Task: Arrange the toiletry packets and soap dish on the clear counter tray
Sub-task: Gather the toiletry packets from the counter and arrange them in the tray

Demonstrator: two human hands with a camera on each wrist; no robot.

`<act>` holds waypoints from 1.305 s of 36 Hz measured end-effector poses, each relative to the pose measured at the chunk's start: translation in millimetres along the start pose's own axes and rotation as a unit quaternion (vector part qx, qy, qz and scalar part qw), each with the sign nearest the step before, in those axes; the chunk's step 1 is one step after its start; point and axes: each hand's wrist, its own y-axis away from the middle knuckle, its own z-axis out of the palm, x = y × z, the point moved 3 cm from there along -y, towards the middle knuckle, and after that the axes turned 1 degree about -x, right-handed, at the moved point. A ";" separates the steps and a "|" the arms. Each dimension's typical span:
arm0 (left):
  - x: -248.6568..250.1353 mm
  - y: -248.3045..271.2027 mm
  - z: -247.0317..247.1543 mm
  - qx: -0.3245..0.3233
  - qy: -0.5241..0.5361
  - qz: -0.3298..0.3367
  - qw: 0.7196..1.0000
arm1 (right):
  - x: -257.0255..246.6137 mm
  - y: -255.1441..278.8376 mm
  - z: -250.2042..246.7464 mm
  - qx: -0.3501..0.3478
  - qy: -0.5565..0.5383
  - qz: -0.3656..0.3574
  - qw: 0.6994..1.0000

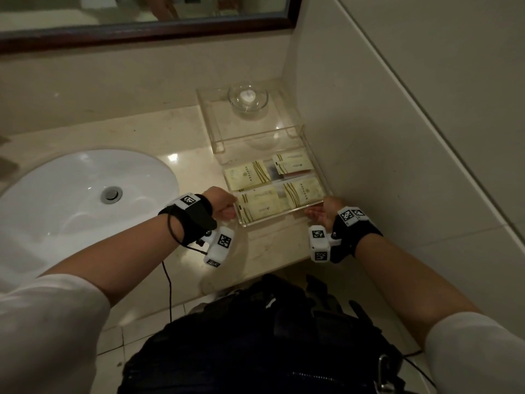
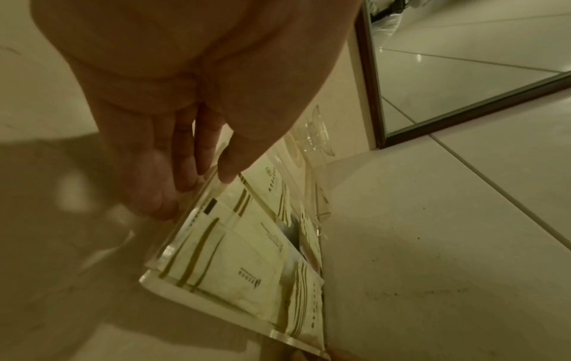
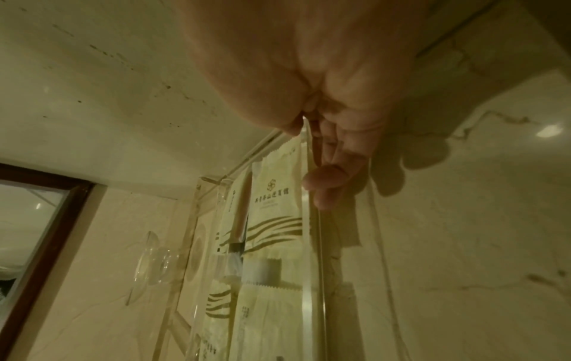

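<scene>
A clear acrylic tray (image 1: pixel 272 218) lies on the counter by the right wall and holds several cream toiletry packets (image 1: pixel 247 177). Behind it, a clear raised shelf (image 1: pixel 255 132) carries the glass soap dish (image 1: pixel 248 98) with a white soap inside. My left hand (image 1: pixel 227 207) pinches the tray's near left edge. My right hand (image 1: pixel 321 213) pinches its near right corner. The left wrist view shows my left hand (image 2: pixel 200 175) with thumb above and fingers below the tray edge (image 2: pixel 173 244), and the packets (image 2: pixel 235 256) beyond. In the right wrist view, my right hand (image 3: pixel 309 158) clamps the tray wall (image 3: pixel 315 268).
A white sink basin (image 1: pixel 85 194) is set in the counter to the left. The tiled wall (image 1: pixel 397 137) runs close along the tray's right side. A framed mirror (image 1: pixel 142 32) hangs at the back. A black bag (image 1: pixel 255 336) hangs at my waist below the counter edge.
</scene>
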 end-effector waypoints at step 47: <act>52.4 4.3 -19.0 0.056 -0.079 0.037 0.995 | -40.1 -14.0 26.5 -0.022 -0.007 -0.051 0.998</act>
